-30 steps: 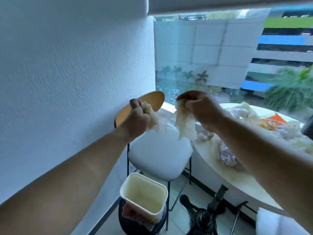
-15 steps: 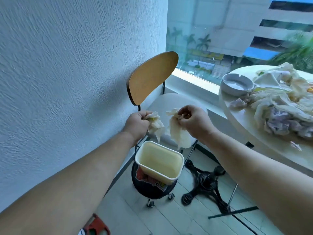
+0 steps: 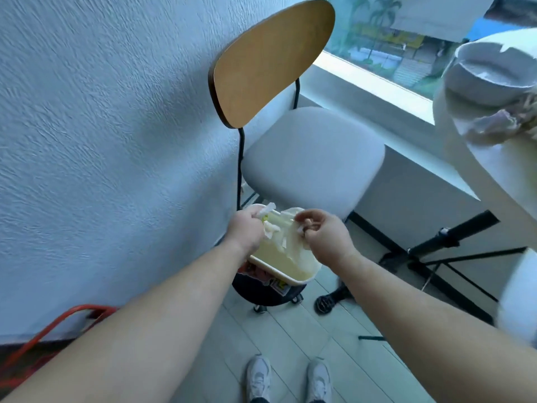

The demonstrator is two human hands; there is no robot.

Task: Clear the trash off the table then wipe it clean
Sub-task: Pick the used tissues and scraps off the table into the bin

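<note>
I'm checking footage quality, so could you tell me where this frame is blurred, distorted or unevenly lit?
Head view: wide-angle bending curves the wooden-backed grey-seated chair and stretches both forearms; the grey round ashtray and crumpled tissue at the right edge are smeared; window daylight brightens the right, leaving the textured wall bluish; the hands stay fairly sharp.
</note>
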